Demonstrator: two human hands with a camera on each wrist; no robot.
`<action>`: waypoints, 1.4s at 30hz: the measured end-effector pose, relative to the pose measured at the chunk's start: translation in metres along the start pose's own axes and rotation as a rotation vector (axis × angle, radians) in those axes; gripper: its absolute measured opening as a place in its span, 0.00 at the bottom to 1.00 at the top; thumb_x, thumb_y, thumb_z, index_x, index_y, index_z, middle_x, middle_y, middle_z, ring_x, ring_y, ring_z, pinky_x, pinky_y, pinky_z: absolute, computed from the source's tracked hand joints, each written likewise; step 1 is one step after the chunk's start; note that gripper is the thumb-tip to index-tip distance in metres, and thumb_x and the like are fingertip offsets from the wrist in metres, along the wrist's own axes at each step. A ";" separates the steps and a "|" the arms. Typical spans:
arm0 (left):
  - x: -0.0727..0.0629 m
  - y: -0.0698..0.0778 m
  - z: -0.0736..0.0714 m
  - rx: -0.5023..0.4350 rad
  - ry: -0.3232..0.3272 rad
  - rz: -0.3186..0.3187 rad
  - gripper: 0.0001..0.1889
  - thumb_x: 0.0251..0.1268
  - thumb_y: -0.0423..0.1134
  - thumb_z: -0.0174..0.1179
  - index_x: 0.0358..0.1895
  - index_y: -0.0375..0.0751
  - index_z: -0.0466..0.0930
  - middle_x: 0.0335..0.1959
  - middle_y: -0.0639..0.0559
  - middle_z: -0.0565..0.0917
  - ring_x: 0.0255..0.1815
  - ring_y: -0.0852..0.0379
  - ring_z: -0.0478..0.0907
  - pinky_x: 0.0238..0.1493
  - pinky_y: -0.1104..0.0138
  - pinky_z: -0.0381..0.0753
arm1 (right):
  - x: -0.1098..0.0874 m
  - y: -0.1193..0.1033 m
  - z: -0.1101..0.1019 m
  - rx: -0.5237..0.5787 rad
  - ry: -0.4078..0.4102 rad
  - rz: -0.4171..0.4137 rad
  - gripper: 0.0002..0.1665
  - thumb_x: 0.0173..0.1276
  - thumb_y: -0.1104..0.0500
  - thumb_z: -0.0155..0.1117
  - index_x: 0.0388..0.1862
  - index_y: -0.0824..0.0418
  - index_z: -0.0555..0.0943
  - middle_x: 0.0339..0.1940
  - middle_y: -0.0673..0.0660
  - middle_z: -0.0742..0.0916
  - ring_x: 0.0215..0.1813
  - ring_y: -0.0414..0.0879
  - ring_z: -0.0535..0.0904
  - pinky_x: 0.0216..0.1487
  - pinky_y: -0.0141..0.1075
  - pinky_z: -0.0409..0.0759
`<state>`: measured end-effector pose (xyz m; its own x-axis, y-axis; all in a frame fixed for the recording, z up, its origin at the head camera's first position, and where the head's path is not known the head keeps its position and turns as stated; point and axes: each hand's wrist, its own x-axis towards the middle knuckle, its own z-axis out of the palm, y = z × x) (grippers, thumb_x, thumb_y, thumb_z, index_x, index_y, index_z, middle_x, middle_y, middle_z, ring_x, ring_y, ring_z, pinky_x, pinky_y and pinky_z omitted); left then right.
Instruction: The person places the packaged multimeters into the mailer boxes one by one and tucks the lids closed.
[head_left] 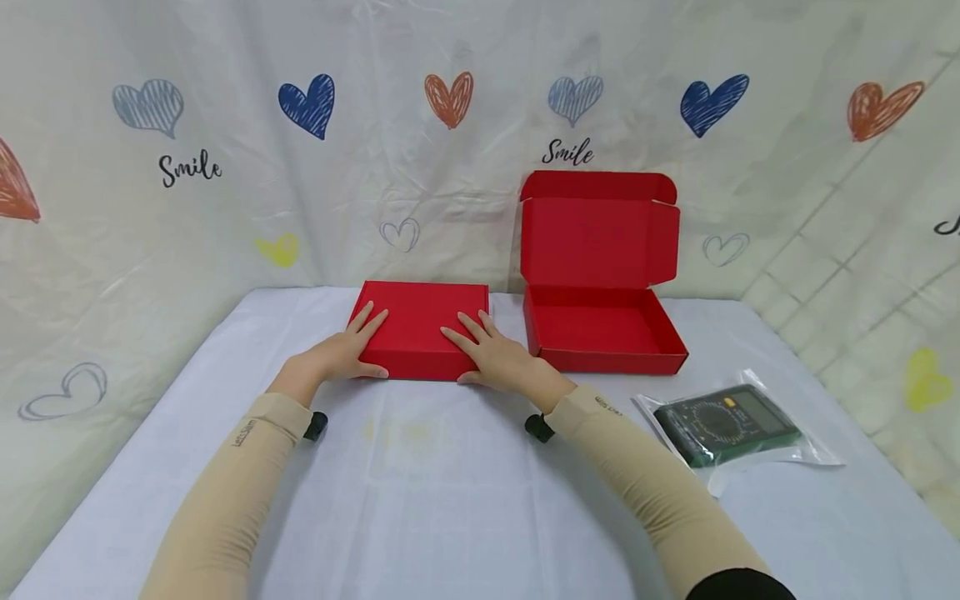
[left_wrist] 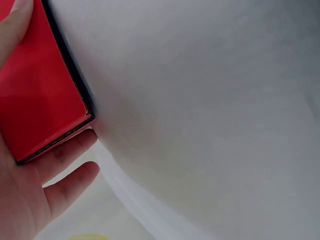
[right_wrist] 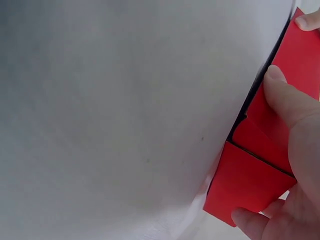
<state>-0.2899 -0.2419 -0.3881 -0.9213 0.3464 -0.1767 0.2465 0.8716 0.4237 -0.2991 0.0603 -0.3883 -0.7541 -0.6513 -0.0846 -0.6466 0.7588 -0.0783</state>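
Note:
A closed red cardboard box (head_left: 423, 325) lies on the white-covered table ahead of me. My left hand (head_left: 337, 354) rests at its left end with spread, straight fingers; in the left wrist view the thumb (left_wrist: 17, 22) lies against a red face and two fingers extend along the end. My right hand (head_left: 506, 358) is spread at the box's right end. In the right wrist view its thumb (right_wrist: 285, 97) presses a red face, and a fingertip touches a red panel (right_wrist: 245, 185). The palms partly hide the box ends.
To the right stands an open red box (head_left: 603, 329), its lid (head_left: 592, 237) upright against the wall cloth. A dark green digital multimeter (head_left: 723, 421) in a clear plastic bag lies in front of it, beside my right forearm. A heart-printed cloth (head_left: 480, 183) hangs behind the table.

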 end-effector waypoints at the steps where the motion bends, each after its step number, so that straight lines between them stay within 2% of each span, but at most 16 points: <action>1: 0.000 0.000 0.000 -0.002 -0.001 0.001 0.57 0.66 0.50 0.70 0.85 0.46 0.34 0.84 0.40 0.28 0.75 0.26 0.57 0.68 0.39 0.68 | 0.000 0.000 0.001 -0.004 0.005 0.002 0.55 0.71 0.41 0.68 0.87 0.45 0.47 0.86 0.59 0.50 0.84 0.64 0.40 0.50 0.41 0.86; 9: -0.001 0.000 -0.003 0.000 -0.010 0.006 0.58 0.66 0.47 0.70 0.85 0.46 0.33 0.84 0.41 0.27 0.75 0.27 0.56 0.69 0.39 0.67 | 0.000 -0.002 0.000 -0.008 0.018 0.024 0.55 0.70 0.41 0.69 0.86 0.45 0.48 0.86 0.59 0.51 0.84 0.64 0.40 0.45 0.40 0.87; 17: -0.002 -0.001 -0.003 -0.007 -0.018 0.036 0.57 0.66 0.40 0.70 0.84 0.44 0.33 0.83 0.40 0.26 0.76 0.27 0.56 0.69 0.41 0.68 | 0.001 0.001 -0.006 0.000 -0.077 0.006 0.55 0.74 0.46 0.65 0.87 0.45 0.42 0.86 0.58 0.45 0.84 0.63 0.35 0.51 0.38 0.85; 20: -0.002 -0.001 -0.003 -0.006 -0.023 0.039 0.56 0.67 0.39 0.69 0.84 0.43 0.33 0.83 0.38 0.26 0.76 0.26 0.56 0.70 0.42 0.67 | 0.002 0.001 -0.007 -0.020 -0.085 -0.002 0.55 0.74 0.46 0.66 0.87 0.45 0.43 0.86 0.58 0.45 0.84 0.64 0.37 0.52 0.38 0.85; 30: 0.000 0.000 -0.003 0.018 -0.010 0.027 0.55 0.68 0.39 0.68 0.84 0.45 0.34 0.83 0.39 0.27 0.73 0.27 0.61 0.69 0.42 0.69 | 0.004 -0.003 -0.013 -0.085 0.016 -0.013 0.54 0.67 0.48 0.74 0.85 0.45 0.55 0.84 0.62 0.58 0.80 0.70 0.53 0.57 0.44 0.84; 42: 0.000 0.002 -0.001 0.018 0.021 0.014 0.53 0.67 0.38 0.69 0.84 0.43 0.38 0.84 0.38 0.31 0.73 0.27 0.61 0.65 0.41 0.73 | 0.008 -0.009 -0.011 -0.054 0.058 0.030 0.50 0.68 0.53 0.73 0.84 0.43 0.59 0.82 0.63 0.61 0.79 0.71 0.56 0.55 0.45 0.84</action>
<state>-0.2901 -0.2410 -0.3862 -0.9240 0.3509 -0.1519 0.2641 0.8730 0.4101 -0.3004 0.0483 -0.3770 -0.7775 -0.6282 -0.0286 -0.6278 0.7780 -0.0226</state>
